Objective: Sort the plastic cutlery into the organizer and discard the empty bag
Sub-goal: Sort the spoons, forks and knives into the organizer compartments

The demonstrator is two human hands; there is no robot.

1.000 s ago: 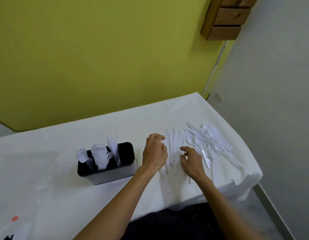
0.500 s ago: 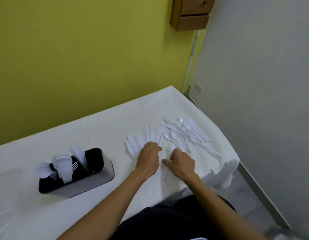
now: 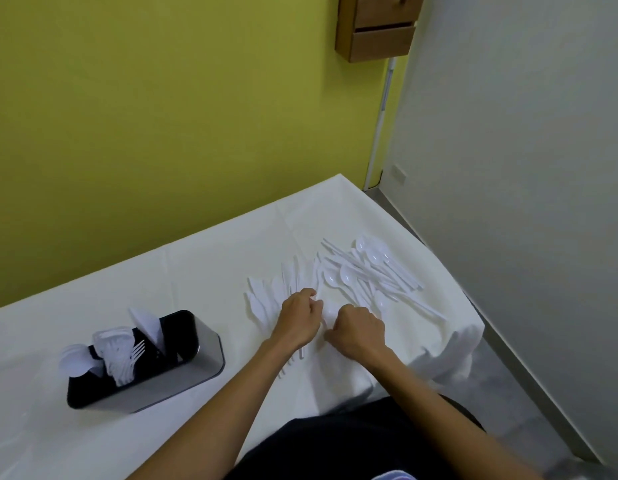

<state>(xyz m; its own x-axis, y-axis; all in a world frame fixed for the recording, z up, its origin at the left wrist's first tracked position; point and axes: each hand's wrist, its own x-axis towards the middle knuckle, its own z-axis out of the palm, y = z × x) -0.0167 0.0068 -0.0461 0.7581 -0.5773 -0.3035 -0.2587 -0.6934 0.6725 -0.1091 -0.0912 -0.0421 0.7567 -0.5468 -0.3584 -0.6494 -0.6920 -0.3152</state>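
Both hands work at a fan of white knives (image 3: 262, 299) lying on the white-covered bench (image 3: 196, 271), right of the organizer (image 3: 196, 370) and apart from it. The left hand (image 3: 298, 320) has its grip curled down over the knives where the handles bunch, and a few handle ends stick out below the wrist. The right hand (image 3: 358, 332) is fisted just beside it, knuckles up; whether its grip pinches a piece I cannot tell. The likeliest slip is a loose bundle. The knives are thin, smooth and splayed, so a grip closed on only some handles would probably leave pieces behind or let them slide out on the way across. White plastic on white cloth also makes a stray piece easy to miss. The heap of spoons (image 3: 369, 268) lies just right of the knives, some reaching toward the bench's right edge, so a sweep of the right forearm could push them over, or a spoon could be gathered in with the knives. At the organizer, which already holds spoons, forks (image 3: 118, 355) and a few knives in separate slots, a hurried drop could land in the wrong slot. The bag is not in view.
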